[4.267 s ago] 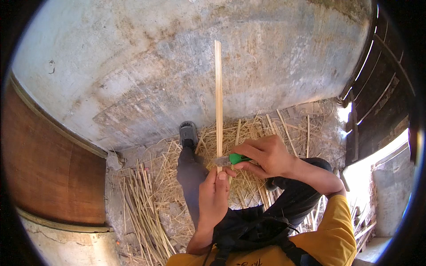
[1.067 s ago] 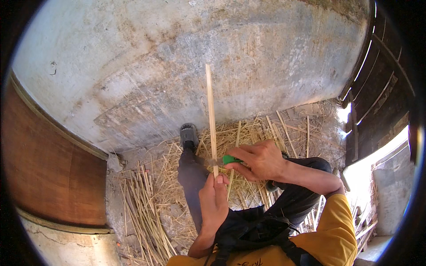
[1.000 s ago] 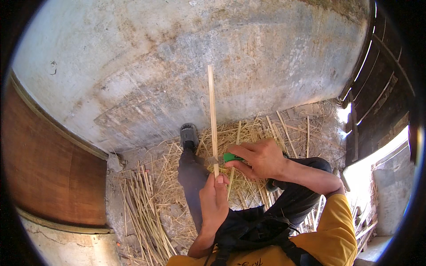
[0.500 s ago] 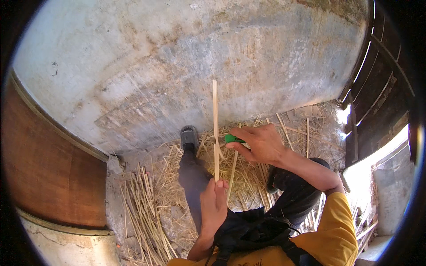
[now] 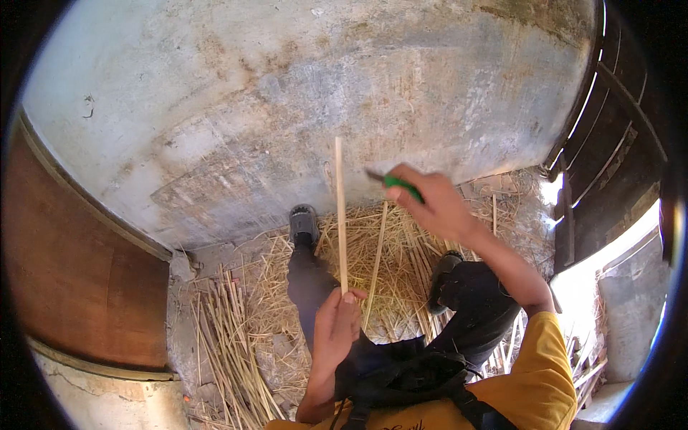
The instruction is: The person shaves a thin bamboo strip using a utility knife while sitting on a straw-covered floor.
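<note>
My left hand (image 5: 335,326) is closed around the lower end of a long, narrow, pale bamboo strip (image 5: 340,215). The strip points upright and away from me, its far end showing against the wall. To its right, my right hand (image 5: 438,208) grips a knife (image 5: 403,188) by its green handle. The knife's dark, slightly blurred blade points left toward the strip, and a gap separates the two. Another thin pale strip (image 5: 378,258) stands slanted between my legs, its lower end hidden behind my body.
Loose shavings (image 5: 279,301) cover the floor around my feet. A bundle of long strips (image 5: 233,344) lies at left. Ahead rises a stained concrete wall (image 5: 287,107); a brown wooden panel (image 5: 86,265) stands left, and dark boards (image 5: 609,143) with bright gaps are at right.
My right hand has lifted the knife up and away from the strip, and its blade now shows. The split piece at the strip's side is gone from there. My left hand shifted slightly left.
</note>
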A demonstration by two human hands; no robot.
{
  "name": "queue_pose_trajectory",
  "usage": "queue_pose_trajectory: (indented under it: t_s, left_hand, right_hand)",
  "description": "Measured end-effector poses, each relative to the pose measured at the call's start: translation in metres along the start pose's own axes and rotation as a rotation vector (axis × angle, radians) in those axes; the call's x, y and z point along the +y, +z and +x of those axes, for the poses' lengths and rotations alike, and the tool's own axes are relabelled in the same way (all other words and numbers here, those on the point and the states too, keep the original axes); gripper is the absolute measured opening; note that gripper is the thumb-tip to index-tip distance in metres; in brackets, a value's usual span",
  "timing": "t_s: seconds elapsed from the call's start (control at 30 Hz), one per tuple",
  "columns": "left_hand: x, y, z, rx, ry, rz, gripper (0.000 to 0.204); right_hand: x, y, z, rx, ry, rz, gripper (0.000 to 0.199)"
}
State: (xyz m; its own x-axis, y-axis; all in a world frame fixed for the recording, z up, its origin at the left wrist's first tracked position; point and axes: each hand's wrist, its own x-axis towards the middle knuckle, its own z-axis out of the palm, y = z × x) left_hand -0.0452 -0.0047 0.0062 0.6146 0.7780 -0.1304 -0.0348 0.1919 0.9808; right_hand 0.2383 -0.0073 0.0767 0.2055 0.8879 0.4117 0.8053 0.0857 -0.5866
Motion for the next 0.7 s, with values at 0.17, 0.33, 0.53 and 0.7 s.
queue_pose_trajectory:
  t_s: [0.17, 0.33, 0.53, 0.7]
  left_hand:
    - [0.012, 0.008, -0.001, 0.016, 0.052, 0.044, 0.031]
    - [0.013, 0.009, -0.001, 0.006, 0.018, -0.124, 0.035]
    - [0.014, 0.014, 0.002, 0.005, 0.08, -0.092, 0.037]
    - [0.016, 0.021, 0.004, 0.063, 0.166, 0.077, 0.035]
  right_hand:
    - [-0.01, 0.036, -0.025, -0.063, -0.366, 0.057, 0.03]
    - [-0.02, 0.042, -0.044, -0.126, -0.432, 0.036, 0.033]
    - [-0.021, 0.048, -0.054, -0.075, -0.497, -0.011, 0.036]
    - [-0.021, 0.047, -0.057, -0.046, -0.494, -0.046, 0.036]
